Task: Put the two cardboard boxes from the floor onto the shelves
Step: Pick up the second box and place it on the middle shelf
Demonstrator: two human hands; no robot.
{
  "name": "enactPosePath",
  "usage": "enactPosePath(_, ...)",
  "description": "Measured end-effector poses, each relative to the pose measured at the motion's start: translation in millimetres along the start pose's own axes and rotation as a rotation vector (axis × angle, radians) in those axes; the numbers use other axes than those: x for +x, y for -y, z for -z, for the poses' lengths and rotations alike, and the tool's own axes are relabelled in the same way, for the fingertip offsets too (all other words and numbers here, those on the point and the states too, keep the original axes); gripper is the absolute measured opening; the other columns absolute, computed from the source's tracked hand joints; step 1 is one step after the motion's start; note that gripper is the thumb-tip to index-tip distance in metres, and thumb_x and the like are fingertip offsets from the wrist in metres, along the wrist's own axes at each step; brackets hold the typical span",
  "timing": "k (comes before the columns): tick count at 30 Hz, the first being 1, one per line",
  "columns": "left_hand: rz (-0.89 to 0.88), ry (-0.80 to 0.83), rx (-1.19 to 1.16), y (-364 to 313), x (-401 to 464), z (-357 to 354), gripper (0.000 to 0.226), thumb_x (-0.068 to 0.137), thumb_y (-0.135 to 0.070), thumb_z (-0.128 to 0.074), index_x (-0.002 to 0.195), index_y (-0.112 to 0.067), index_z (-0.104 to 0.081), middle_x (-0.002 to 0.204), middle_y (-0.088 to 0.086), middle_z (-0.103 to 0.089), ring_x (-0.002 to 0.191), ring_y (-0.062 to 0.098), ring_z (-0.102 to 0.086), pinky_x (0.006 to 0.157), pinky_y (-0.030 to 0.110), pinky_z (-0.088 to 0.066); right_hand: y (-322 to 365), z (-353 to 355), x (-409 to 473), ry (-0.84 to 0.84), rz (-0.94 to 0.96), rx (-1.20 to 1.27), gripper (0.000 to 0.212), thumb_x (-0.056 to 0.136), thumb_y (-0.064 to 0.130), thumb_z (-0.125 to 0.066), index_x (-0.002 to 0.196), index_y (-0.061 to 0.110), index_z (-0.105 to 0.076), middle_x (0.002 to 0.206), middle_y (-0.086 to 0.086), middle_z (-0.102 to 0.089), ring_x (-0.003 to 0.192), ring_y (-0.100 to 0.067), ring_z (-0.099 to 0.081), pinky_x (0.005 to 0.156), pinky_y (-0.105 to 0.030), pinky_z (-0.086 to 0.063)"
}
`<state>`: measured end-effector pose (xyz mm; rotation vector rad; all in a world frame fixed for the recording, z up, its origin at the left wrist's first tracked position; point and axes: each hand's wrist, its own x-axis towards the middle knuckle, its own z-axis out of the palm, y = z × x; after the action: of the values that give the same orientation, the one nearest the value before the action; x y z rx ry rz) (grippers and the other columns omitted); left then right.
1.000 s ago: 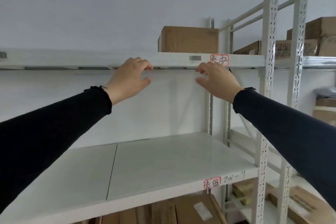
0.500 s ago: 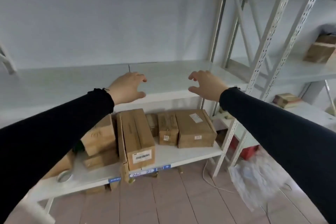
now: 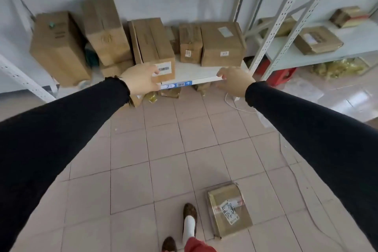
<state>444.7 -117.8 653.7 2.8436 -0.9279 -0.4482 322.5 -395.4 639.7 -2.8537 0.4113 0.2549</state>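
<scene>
Both hands, left hand (image 3: 141, 77) and right hand (image 3: 233, 81) (fingers loosely spread, nothing held), are extended mid-frame above a cardboard box (image 3: 229, 209) left on the floor (image 3: 143, 159) at lower right.

You look down on a floor (image 3: 163, 159) of pinkish square tiles with dark joints. Ahead stands a pale wall (image 3: 143, 4) behind white metal racks. A perforated upright (image 3: 274, 32) slants between two bays. The low shelf (image 3: 196, 73) carries a blue label strip (image 3: 177, 85) on its front edge. A white cable (image 3: 235, 106) trails over the tiles near the upright. Light is soft and even.
</scene>
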Motion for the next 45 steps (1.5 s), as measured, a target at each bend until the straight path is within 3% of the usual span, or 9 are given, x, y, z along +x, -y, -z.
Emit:
enactPosePath(4,0.031,0.084,-0.082,-4,-39,-71,0.060,0.093,-0.039,-0.068,0.144,-0.014,-0.052,0.145,0.013,-0.054,0.116,0.031,-0.058,0.091,0.037,-0.047,-17,-69,-50,0.113,-0.039,0.030,0.048,0.095,0.032,-0.058,0.140,0.016,-0.051,0.140,-0.011,-0.054,0.122,-0.034,-0.054,0.100,-0.043,-0.046)
enactPosePath(7,0.062,0.185,-0.114,-13,-73,-125,0.064,0.096,-0.039,-0.066,0.150,-0.013,-0.046,0.159,0.014,-0.042,0.138,0.035,-0.047,0.107,0.041,-0.041,-30,-119,-90,0.188,-0.098,0.044,0.048,0.093,0.038,-0.059,0.137,0.019,-0.051,0.133,-0.009,-0.059,0.118,-0.030,-0.056,0.096,-0.045,-0.050)
enactPosePath(15,0.149,0.360,-0.217,-62,-149,-254,0.066,0.095,-0.039,-0.066,0.151,-0.011,-0.045,0.157,0.011,-0.045,0.140,0.031,-0.047,0.111,0.040,-0.041,-83,-221,-182,0.333,-0.097,-0.016,0.047,0.094,0.032,-0.053,0.139,0.017,-0.049,0.130,-0.012,-0.061,0.118,-0.031,-0.053,0.090,-0.041,-0.050)
enactPosePath(24,0.289,0.478,-0.314,-170,-199,-419,0.063,0.097,-0.035,-0.063,0.151,-0.010,-0.043,0.156,0.012,-0.045,0.136,0.031,-0.050,0.109,0.042,-0.043,-216,-325,-270,0.417,-0.078,0.044,0.044,0.091,0.022,-0.053,0.135,0.018,-0.051,0.123,-0.009,-0.065,0.116,-0.028,-0.053,0.083,-0.037,-0.047)
enactPosePath(27,0.378,0.549,-0.385,-199,-215,-489,0.067,0.097,-0.035,-0.063,0.154,-0.009,-0.038,0.158,0.012,-0.043,0.140,0.031,-0.047,0.112,0.043,-0.041,-268,-370,-292,0.435,-0.143,0.052,0.042,0.094,0.024,-0.053,0.134,0.016,-0.052,0.124,-0.007,-0.065,0.118,-0.028,-0.053,0.088,-0.039,-0.050)
enactPosePath(34,0.528,0.651,-0.525,-230,-229,-647,0.071,0.098,-0.032,-0.063,0.158,-0.009,-0.033,0.163,0.012,-0.038,0.145,0.030,-0.043,0.111,0.037,-0.037,-361,-511,-302,0.571,-0.284,0.060,0.044,0.094,0.024,-0.049,0.137,0.018,-0.050,0.128,-0.008,-0.064,0.120,-0.028,-0.052,0.088,-0.039,-0.047)
enactPosePath(39,0.612,0.693,-0.593,-225,-206,-757,0.069,0.097,-0.029,-0.064,0.156,-0.008,-0.035,0.158,0.014,-0.044,0.139,0.031,-0.049,0.102,0.032,-0.039,-398,-622,-284,0.596,-0.313,0.056,0.042,0.094,0.024,-0.050,0.136,0.017,-0.051,0.128,-0.007,-0.064,0.120,-0.029,-0.053,0.087,-0.038,-0.046)
enactPosePath(45,0.672,0.686,-0.669,-215,-162,-868,0.074,0.096,-0.031,-0.066,0.157,-0.006,-0.033,0.159,0.016,-0.043,0.140,0.033,-0.048,0.109,0.037,-0.041,-434,-733,-261,0.637,-0.333,0.017,0.044,0.095,0.016,-0.044,0.139,0.016,-0.048,0.128,-0.012,-0.062,0.120,-0.031,-0.052,0.084,-0.038,-0.045)
